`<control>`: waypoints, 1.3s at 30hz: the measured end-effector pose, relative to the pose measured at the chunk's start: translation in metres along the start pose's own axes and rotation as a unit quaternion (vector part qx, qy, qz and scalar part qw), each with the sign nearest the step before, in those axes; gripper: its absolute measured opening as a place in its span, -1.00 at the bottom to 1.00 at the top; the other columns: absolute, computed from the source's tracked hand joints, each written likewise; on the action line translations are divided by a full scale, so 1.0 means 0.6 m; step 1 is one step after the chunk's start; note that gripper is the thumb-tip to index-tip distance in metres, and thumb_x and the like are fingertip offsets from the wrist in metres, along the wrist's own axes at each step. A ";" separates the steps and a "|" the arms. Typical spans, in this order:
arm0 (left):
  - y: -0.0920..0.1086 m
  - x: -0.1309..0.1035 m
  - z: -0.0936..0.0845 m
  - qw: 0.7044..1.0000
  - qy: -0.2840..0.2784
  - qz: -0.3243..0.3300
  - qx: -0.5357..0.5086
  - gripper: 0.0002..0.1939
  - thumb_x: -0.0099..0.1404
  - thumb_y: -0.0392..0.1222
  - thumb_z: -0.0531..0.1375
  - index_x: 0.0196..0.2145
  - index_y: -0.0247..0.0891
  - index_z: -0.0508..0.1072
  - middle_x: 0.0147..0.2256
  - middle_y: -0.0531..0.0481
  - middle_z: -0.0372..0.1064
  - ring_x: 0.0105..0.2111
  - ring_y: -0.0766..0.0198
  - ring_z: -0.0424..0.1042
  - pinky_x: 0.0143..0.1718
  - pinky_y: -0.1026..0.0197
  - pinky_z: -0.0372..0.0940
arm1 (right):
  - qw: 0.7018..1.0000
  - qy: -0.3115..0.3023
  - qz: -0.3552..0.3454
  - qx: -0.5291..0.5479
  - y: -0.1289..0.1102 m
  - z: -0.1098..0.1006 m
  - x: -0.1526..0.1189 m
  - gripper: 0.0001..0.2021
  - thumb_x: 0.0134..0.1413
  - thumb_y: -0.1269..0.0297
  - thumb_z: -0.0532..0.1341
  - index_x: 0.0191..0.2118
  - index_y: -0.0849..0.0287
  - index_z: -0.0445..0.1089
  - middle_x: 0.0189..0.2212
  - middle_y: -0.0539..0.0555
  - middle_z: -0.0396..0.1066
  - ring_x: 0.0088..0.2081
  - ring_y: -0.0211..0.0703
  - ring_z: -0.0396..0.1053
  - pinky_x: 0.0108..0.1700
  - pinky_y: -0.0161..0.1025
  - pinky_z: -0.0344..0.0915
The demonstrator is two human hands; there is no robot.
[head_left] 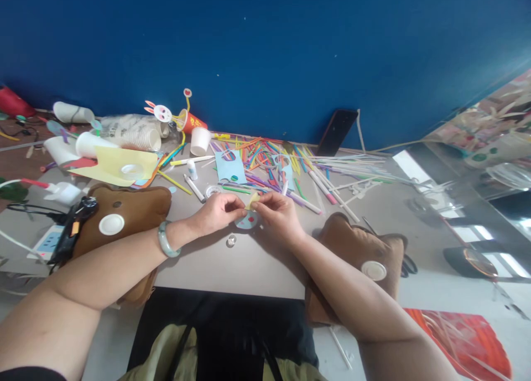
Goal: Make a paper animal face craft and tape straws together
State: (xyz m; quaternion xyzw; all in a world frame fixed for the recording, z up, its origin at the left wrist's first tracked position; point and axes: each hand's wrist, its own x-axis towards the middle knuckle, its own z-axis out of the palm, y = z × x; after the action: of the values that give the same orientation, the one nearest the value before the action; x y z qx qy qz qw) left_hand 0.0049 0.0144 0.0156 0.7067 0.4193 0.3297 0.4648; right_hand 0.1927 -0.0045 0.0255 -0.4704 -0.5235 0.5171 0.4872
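My left hand (pixel 218 210) and my right hand (pixel 279 214) meet over the grey table (pixel 232 265), both pinching a small pale yellow paper piece (pixel 251 201) between their fingertips. Just beneath the hands lies a light blue paper disc (pixel 246 222) with small coloured dots. A pale green bangle (pixel 167 240) circles my left wrist. A small clear bead-like object (pixel 231 240) lies on the table near my left hand.
Several coloured straws and sticks (pixel 290 168) spread behind the hands, beside a blue card (pixel 230 167). At the back left are paper cups (pixel 199 140), a yellow sheet (pixel 112 165) and a bunny cup (pixel 188 120). Brown cushions (pixel 136 207) (pixel 357 248) flank my arms.
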 end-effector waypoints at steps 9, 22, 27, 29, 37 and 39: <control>-0.002 0.000 0.001 1.000 -0.006 -0.019 -0.022 -0.77 0.17 -0.07 0.31 -0.43 -0.34 0.51 -0.48 -0.04 0.48 -0.47 0.32 0.40 -0.42 0.29 0.29 | 1.000 0.015 0.009 0.006 0.000 0.001 0.000 -0.73 -0.17 0.14 0.42 -0.49 0.18 0.37 -0.63 -0.05 0.34 -0.62 -0.36 0.17 -0.62 -0.37 0.07; -0.002 0.000 0.001 0.993 -0.036 -0.065 -0.097 -0.70 0.10 -0.03 0.38 -0.38 -0.34 0.51 -0.49 0.00 0.48 -0.53 0.36 0.39 -0.51 0.33 0.27 | 1.000 0.008 0.012 0.007 0.003 0.002 0.002 -0.72 -0.16 0.13 0.42 -0.48 0.18 0.37 -0.65 -0.07 0.31 -0.63 -0.37 0.16 -0.60 -0.37 0.08; -0.001 0.000 0.001 0.994 -0.041 -0.049 -0.085 -0.76 0.11 -0.08 0.37 -0.39 -0.33 0.52 -0.51 0.01 0.47 -0.54 0.38 0.37 -0.49 0.34 0.28 | 1.000 -0.022 0.012 0.017 0.005 0.002 0.000 -0.70 -0.14 0.09 0.42 -0.46 0.18 0.37 -0.67 -0.09 0.29 -0.66 -0.38 0.14 -0.62 -0.37 0.08; 0.000 0.001 0.000 0.996 -0.042 -0.036 -0.069 -0.77 0.12 -0.08 0.36 -0.42 -0.33 0.52 -0.52 0.02 0.45 -0.55 0.39 0.35 -0.49 0.33 0.27 | 0.999 -0.026 0.011 0.019 0.005 0.003 -0.001 -0.68 -0.14 0.07 0.42 -0.46 0.18 0.36 -0.66 -0.10 0.29 -0.67 -0.39 0.14 -0.62 -0.36 0.09; -0.005 0.005 -0.005 0.998 0.017 -0.023 -0.049 -0.80 0.16 -0.10 0.31 -0.42 -0.32 0.51 -0.47 0.01 0.47 -0.49 0.35 0.39 -0.43 0.32 0.29 | 1.000 0.025 0.014 0.003 0.003 0.000 0.003 -0.72 -0.08 0.10 0.38 -0.44 0.18 0.35 -0.68 -0.12 0.25 -0.68 -0.43 0.06 -0.63 -0.38 0.00; -0.009 0.007 -0.009 0.998 0.045 -0.022 -0.027 -0.81 0.18 -0.11 0.28 -0.39 -0.33 0.53 -0.43 -0.02 0.50 -0.44 0.32 0.42 -0.38 0.30 0.31 | 0.999 0.036 0.027 -0.028 0.004 -0.002 0.006 -0.74 -0.07 0.12 0.36 -0.45 0.19 0.36 -0.69 -0.12 0.24 -0.68 -0.42 0.05 -0.64 -0.38 -0.01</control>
State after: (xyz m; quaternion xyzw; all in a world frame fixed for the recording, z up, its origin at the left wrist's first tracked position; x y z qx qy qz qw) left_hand 0.0005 0.0216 0.0130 0.6691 0.4464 0.3618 0.4713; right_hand 0.1936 -0.0009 0.0234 -0.5164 -0.5071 0.4980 0.4777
